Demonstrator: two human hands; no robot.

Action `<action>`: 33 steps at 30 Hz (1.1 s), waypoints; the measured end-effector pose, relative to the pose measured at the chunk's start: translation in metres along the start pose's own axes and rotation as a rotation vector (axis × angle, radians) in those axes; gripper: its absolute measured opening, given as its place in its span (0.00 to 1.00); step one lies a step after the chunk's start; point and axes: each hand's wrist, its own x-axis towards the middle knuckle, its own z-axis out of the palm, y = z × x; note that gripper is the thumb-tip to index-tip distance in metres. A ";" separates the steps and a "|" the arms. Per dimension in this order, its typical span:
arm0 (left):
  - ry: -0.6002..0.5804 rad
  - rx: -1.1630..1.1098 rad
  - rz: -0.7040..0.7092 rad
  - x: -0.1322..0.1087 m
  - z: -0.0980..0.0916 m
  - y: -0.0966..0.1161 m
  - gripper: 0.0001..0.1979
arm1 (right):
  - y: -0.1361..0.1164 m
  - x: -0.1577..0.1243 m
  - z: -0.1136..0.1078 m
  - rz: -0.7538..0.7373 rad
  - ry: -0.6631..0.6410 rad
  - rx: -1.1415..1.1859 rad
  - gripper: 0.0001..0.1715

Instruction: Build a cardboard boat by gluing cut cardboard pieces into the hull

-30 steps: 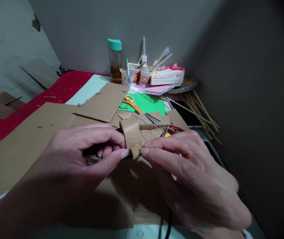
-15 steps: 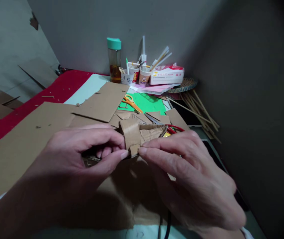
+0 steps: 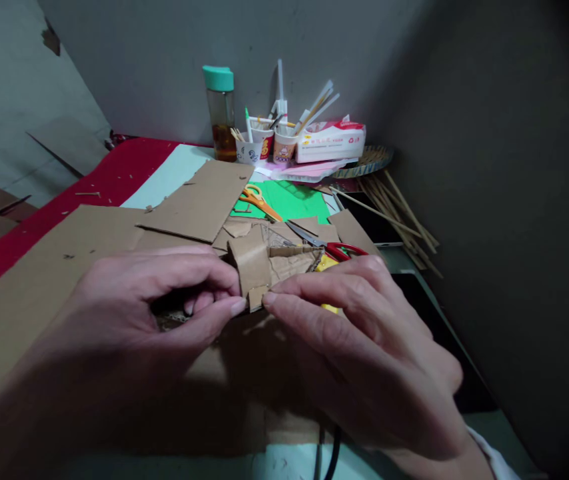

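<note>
Between my two hands is a small cardboard piece (image 3: 253,267) with a curved brown strip arching over it and a small lighter tab at its near end. My left hand (image 3: 164,300) is closed on its left side, thumb tip against the lower edge by the tab. From the right, my right hand (image 3: 364,327) pinches the tab's right side between thumb and forefinger. Part of the piece and the curled fingers of both hands are hidden. Just behind my right hand lie red-handled scissors (image 3: 337,250), with something yellow (image 3: 327,263) partly covered below them.
Cardboard sheets (image 3: 199,200) cover the left and middle. Orange scissors (image 3: 259,200) rest on green paper (image 3: 294,200). At the back stand a bottle (image 3: 221,120), paper cups (image 3: 284,145) with sticks, and a tissue pack (image 3: 332,143). Wooden sticks (image 3: 399,213) and dark tablets (image 3: 434,340) lie right, beside the wall.
The view has shifted slightly, so everything sits a little further left. Both hands keep their hold on the cardboard piece, and the small tab shows a bit more fully.
</note>
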 end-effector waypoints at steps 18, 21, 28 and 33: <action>-0.018 -0.004 0.038 0.002 -0.002 -0.003 0.06 | 0.007 -0.006 0.014 -0.073 0.107 -0.050 0.12; -0.089 0.000 0.080 0.006 -0.004 -0.003 0.06 | 0.007 -0.003 0.018 -0.099 0.180 -0.047 0.10; -0.005 -0.064 -0.068 0.012 -0.003 0.010 0.07 | 0.007 0.001 0.015 -0.091 0.158 -0.039 0.09; -0.016 -0.050 -0.075 0.014 -0.010 0.012 0.08 | 0.005 0.003 0.008 -0.099 0.188 0.027 0.18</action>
